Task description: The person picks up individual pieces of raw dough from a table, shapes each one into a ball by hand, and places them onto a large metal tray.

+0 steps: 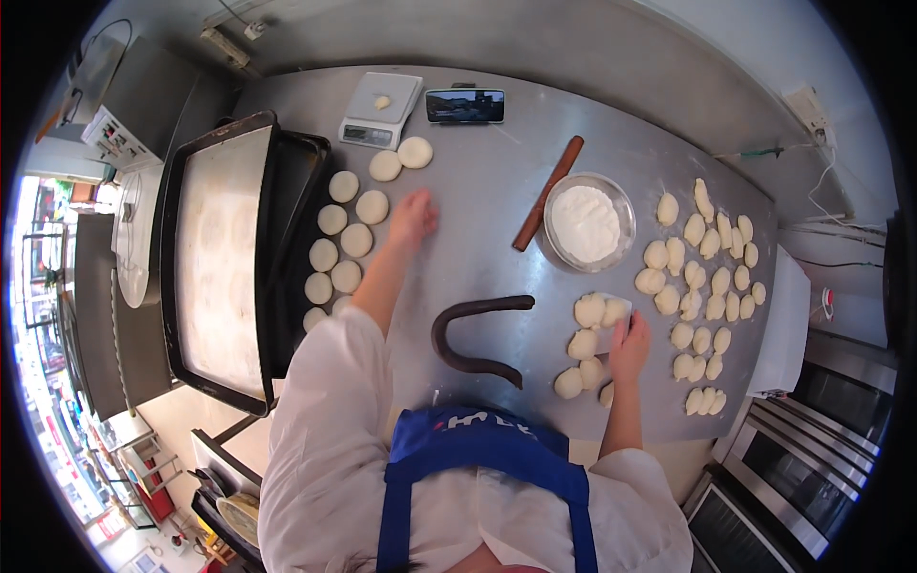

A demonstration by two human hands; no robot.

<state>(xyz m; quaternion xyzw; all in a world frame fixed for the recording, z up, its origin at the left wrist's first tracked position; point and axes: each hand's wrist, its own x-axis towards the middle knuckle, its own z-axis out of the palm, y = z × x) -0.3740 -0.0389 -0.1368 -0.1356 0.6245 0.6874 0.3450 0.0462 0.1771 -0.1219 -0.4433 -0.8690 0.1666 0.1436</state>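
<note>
My right hand (629, 346) grips a flat white dough scraper (616, 313), its blade beside a small group of dough pieces (582, 344) on the right of the steel table. My left hand (413, 220) hovers at or just above the table, fingers loosely apart and holding nothing visible. It is nearest the round, flattened dough discs (356, 240) grouped on the left. Between my hands, near my apron, a dark brown rope of paste (447, 353) lies bent in a U. Whether the left fingertips touch the table, I cannot tell.
A metal bowl of white flour (586, 224) stands beside a brown rolling pin (549, 191). Many dough lumps (696, 304) cover the right end. At the back sit a scale (380, 110) with a dough bit and a propped phone (465, 106). Black-rimmed baking trays (224, 258) line the left.
</note>
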